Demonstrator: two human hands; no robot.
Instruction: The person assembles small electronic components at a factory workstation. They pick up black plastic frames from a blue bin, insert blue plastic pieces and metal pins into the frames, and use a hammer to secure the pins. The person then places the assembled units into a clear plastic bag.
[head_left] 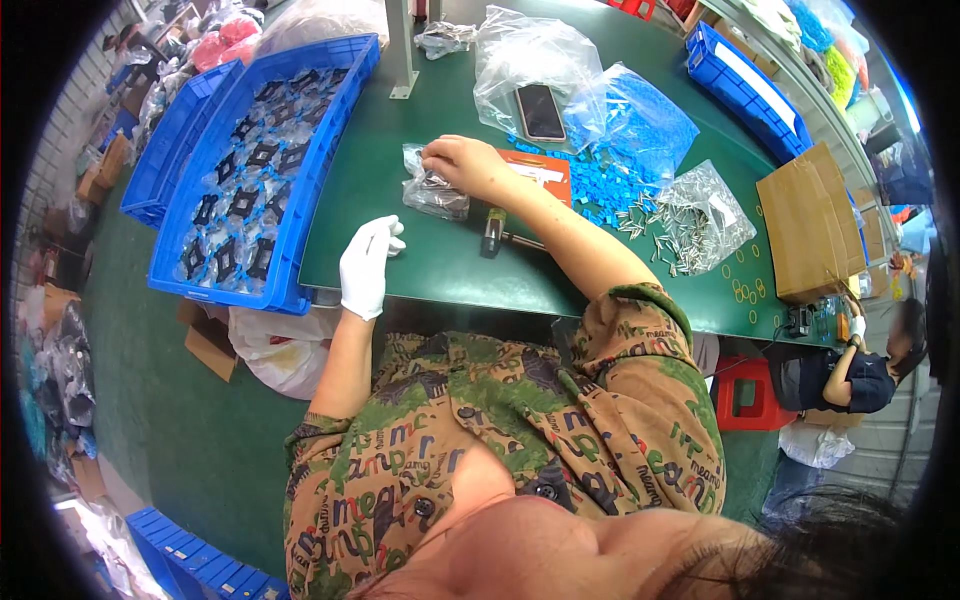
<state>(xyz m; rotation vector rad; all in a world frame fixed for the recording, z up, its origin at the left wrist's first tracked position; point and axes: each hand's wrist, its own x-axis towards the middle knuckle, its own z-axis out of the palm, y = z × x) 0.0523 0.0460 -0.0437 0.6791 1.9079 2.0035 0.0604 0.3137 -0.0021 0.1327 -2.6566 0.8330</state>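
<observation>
My right hand (464,167) is bare and reaches across the green table, its fingers curled down on a small clear plastic bag (436,198) with greyish contents. Part of the bag is under the fingers. My left hand (368,266), in a white glove, hovers by the table's near edge, its fingers loosely bent and nothing visible in them. Close to my right forearm lies a screwdriver (492,233) with a dark handle, its shaft pointing right. A red-orange sheet (553,181) is partly covered by my right wrist.
At left stands a blue tray (318,200) of bagged black parts. Blue plastic pieces (600,190), metal screws (682,240), yellow rings (740,290) and a phone (541,111) lie at right. A cardboard box (812,225) stands beyond. A post (402,50) rises behind. Another person (850,375) works at far right.
</observation>
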